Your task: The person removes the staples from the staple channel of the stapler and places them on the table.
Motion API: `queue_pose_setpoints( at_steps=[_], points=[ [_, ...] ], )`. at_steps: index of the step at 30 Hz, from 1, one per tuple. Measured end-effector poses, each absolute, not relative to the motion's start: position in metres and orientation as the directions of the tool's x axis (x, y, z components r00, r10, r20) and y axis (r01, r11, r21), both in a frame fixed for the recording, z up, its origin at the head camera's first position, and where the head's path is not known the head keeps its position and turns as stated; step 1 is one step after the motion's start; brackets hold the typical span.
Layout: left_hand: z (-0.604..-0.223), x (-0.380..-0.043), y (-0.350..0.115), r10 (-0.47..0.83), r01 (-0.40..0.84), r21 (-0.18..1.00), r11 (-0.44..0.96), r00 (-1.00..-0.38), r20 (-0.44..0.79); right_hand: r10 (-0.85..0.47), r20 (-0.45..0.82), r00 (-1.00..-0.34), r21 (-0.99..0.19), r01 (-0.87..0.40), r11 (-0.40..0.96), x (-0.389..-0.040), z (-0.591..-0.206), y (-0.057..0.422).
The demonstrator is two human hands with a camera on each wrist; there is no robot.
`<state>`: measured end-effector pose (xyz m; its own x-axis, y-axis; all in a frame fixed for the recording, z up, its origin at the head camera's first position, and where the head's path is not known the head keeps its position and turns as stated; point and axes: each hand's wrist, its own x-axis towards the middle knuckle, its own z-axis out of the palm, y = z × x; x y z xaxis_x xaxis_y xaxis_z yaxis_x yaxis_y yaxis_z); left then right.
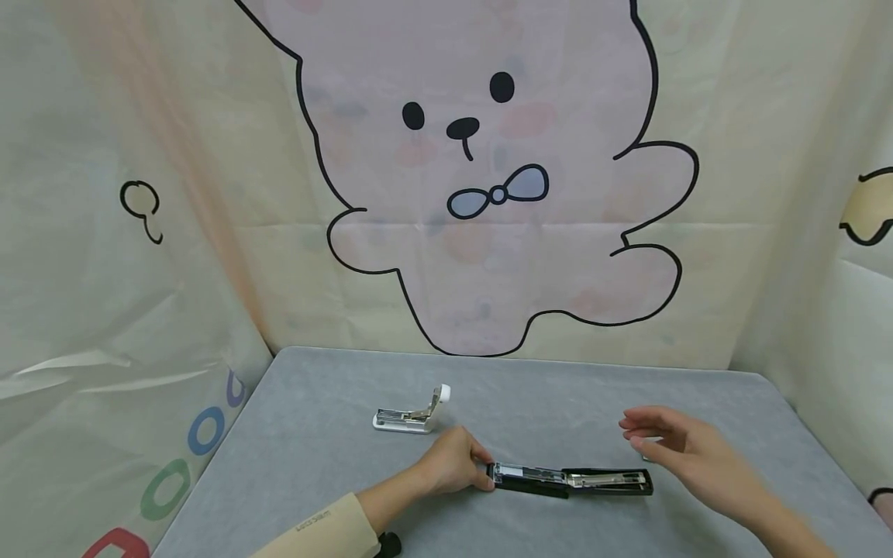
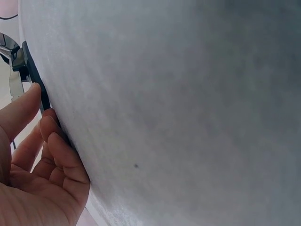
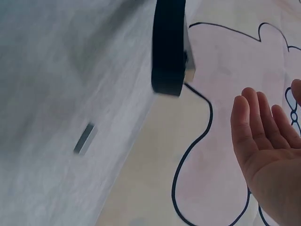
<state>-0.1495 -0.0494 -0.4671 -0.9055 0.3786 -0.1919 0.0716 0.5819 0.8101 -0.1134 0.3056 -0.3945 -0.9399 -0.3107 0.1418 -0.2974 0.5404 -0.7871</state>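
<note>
A black stapler (image 1: 568, 480) lies opened out flat, its metal inner parts facing up. My left hand (image 1: 453, 461) pinches its left end between thumb and fingers; the left wrist view shows the thumb (image 2: 29, 101) against the stapler's dark base (image 2: 37, 82). Just beyond the other end, my right hand (image 1: 687, 453) hovers with fingers extended and holds nothing. In the right wrist view, that palm (image 3: 273, 160) is apart from the stapler's black end (image 3: 168, 52). A small staple strip (image 3: 84, 139) lies on the cloth, mostly hidden behind the right hand in the head view.
Farther back on the grey table (image 1: 314, 465) stands a white stapler (image 1: 408, 419) with its top raised. A printed curtain (image 1: 474, 271) hangs right behind the table's back edge, and similar sheets flank both sides.
</note>
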Motion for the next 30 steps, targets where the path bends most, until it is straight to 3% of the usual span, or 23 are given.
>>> queue_pose_setpoints(
  at_steps=[10, 17, 30],
  points=[
    [-0.471, -0.151, -0.05, 0.371, 0.054, 0.811, 0.582, -0.906, -0.206, -0.348, 0.056, -0.936, -0.886, -0.207, 0.414, -0.109, -0.404, 0.272],
    [-0.473, -0.151, -0.05, 0.373, 0.059, 0.822, 0.566, -0.908, -0.192, -0.425, -0.11, -0.898, -0.96, -0.014, 0.28, -0.111, -0.423, 0.251],
    [-0.474, -0.152, -0.05, 0.377, 0.065, 0.82, 0.569, -0.906, -0.19, -0.509, -0.236, -0.828, -0.961, 0.123, 0.246, -0.113, -0.459, 0.223]
  ],
)
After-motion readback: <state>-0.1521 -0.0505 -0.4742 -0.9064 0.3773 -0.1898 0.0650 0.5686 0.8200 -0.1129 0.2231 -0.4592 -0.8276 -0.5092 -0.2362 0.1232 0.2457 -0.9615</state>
